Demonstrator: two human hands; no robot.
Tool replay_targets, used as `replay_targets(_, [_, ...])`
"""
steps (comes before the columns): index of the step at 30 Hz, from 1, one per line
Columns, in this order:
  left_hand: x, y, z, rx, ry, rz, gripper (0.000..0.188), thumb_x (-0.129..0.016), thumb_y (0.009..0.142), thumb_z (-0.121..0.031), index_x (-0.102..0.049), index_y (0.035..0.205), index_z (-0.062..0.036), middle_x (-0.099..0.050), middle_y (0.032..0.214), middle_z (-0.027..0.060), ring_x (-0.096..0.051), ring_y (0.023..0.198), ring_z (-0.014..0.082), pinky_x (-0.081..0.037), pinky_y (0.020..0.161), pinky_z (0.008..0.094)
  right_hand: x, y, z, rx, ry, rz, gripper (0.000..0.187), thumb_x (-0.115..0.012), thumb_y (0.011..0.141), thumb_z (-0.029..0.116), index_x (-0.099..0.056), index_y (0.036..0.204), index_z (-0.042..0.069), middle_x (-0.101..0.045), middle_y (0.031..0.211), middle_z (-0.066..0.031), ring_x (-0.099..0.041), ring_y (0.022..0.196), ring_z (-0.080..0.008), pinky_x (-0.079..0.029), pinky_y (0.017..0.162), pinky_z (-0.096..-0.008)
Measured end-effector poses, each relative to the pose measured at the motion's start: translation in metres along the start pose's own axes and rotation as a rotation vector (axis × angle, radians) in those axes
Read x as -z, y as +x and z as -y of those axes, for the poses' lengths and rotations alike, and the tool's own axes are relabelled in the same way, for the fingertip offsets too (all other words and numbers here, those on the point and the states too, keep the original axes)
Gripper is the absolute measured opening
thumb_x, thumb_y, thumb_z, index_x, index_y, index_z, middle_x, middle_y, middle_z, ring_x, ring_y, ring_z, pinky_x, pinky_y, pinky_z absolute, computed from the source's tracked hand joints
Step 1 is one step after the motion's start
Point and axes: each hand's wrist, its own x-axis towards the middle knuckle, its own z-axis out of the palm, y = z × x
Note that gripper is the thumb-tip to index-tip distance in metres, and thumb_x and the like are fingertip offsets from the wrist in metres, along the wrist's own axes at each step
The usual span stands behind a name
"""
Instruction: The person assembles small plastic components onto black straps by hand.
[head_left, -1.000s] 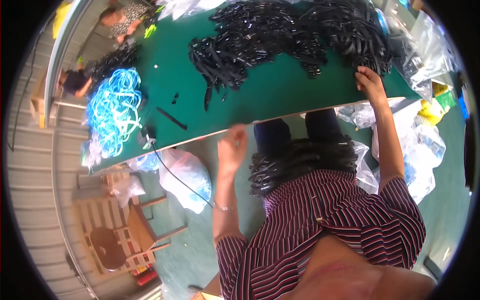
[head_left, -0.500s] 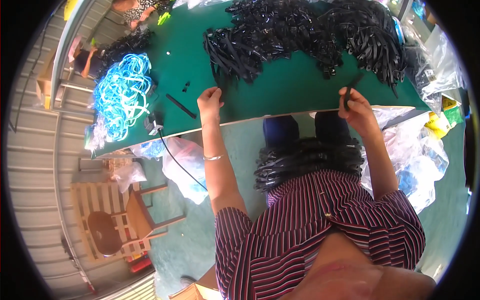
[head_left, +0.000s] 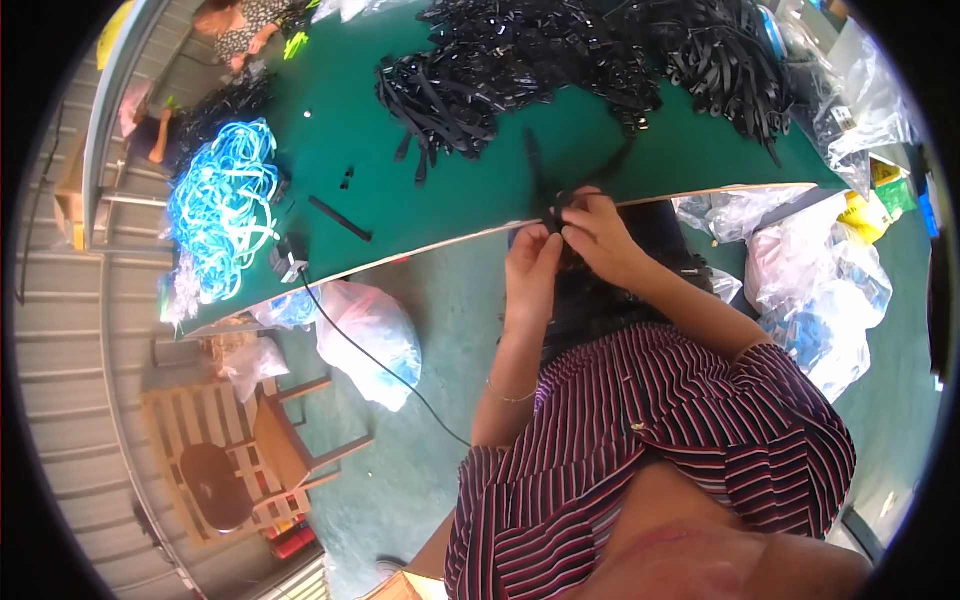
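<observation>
My left hand (head_left: 532, 262) and my right hand (head_left: 598, 238) meet at the front edge of the green table (head_left: 330, 110), fingers closed in pinches. Between them is a black strap (head_left: 534, 165) with a small dark piece, possibly a buckle, at the fingertips. The strap's ends trail over the tabletop, blurred by motion. Beyond my hands lies a large heap of black straps (head_left: 530, 60) with shiny fittings. More black straps lie across my lap, mostly hidden under my hands and forearms.
A tangle of blue and white cords (head_left: 220, 210) is at the left, near a corded grey device (head_left: 289, 260). A black strip (head_left: 340, 218) and small black pieces (head_left: 347, 178) lie nearby. Plastic bags (head_left: 820, 290) stand right; a person (head_left: 250, 30) sits far left.
My hands were apart, each pinching something dark; now they have come together at the table's edge on the black strap. The view has shifted slightly.
</observation>
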Motion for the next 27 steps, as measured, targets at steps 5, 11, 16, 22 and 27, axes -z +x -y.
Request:
replay_targets(5, [-0.024, -0.028, -0.014, 0.103, 0.108, 0.169, 0.006, -0.050, 0.086, -0.004, -0.049, 0.091, -0.0034, -0.061, 0.082, 0.0066, -0.057, 0.075, 0.0111, -0.045, 0.067, 0.0214, 0.041, 0.014, 0.012, -0.989, 1.369, 0.140, 0.050, -0.037, 0.092, 0.039, -0.048, 0.120, -0.001, -0.057, 0.108, -0.0080, -0.057, 0.088, -0.0185, -0.046, 0.075, -0.0316])
replay_targets(11, [-0.030, -0.044, -0.012, 0.242, 0.322, 0.476, 0.011, -0.053, 0.083, -0.003, -0.047, 0.092, -0.0026, -0.062, 0.087, 0.0071, -0.057, 0.082, 0.0109, -0.045, 0.073, 0.0239, 0.059, 0.002, -0.007, -0.972, 1.796, 0.114, 0.047, -0.039, 0.093, 0.035, -0.045, 0.122, -0.001, -0.059, 0.106, -0.0097, -0.058, 0.085, -0.0185, -0.046, 0.077, -0.0340])
replay_targets(16, [-0.023, -0.048, -0.013, 0.258, 0.341, 0.497, 0.011, -0.055, 0.083, -0.002, -0.049, 0.092, -0.0013, -0.060, 0.085, 0.0051, -0.058, 0.081, 0.0101, -0.046, 0.071, 0.0230, 0.067, -0.010, -0.001, -0.973, 1.869, 0.052, 0.038, -0.049, 0.090, 0.026, -0.049, 0.118, -0.001, -0.061, 0.093, -0.0080, -0.058, 0.082, -0.0174, -0.048, 0.077, -0.0342])
replay_targets(22, [-0.019, -0.049, -0.003, 0.347, 0.432, 0.639, 0.012, -0.056, 0.083, -0.004, -0.049, 0.093, -0.0016, -0.062, 0.087, 0.0064, -0.058, 0.081, 0.0112, -0.046, 0.073, 0.0248, 0.088, -0.016, -0.004, -0.834, 1.855, 0.006, 0.033, -0.049, 0.090, 0.024, -0.049, 0.115, 0.002, -0.054, 0.076, -0.0023, -0.054, 0.073, -0.0149, -0.047, 0.071, -0.0331])
replay_targets(27, [-0.023, -0.034, 0.000, 0.357, 0.522, 0.677, 0.013, -0.061, 0.080, -0.008, -0.050, 0.086, -0.0027, -0.055, 0.078, 0.0028, -0.056, 0.072, 0.0097, -0.045, 0.063, 0.0230, 0.108, -0.017, -0.002, -0.764, 1.609, -0.091, 0.025, -0.049, 0.090, 0.022, -0.052, 0.107, 0.003, -0.053, 0.074, -0.0036, -0.053, 0.069, -0.0166, -0.045, 0.067, -0.0330])
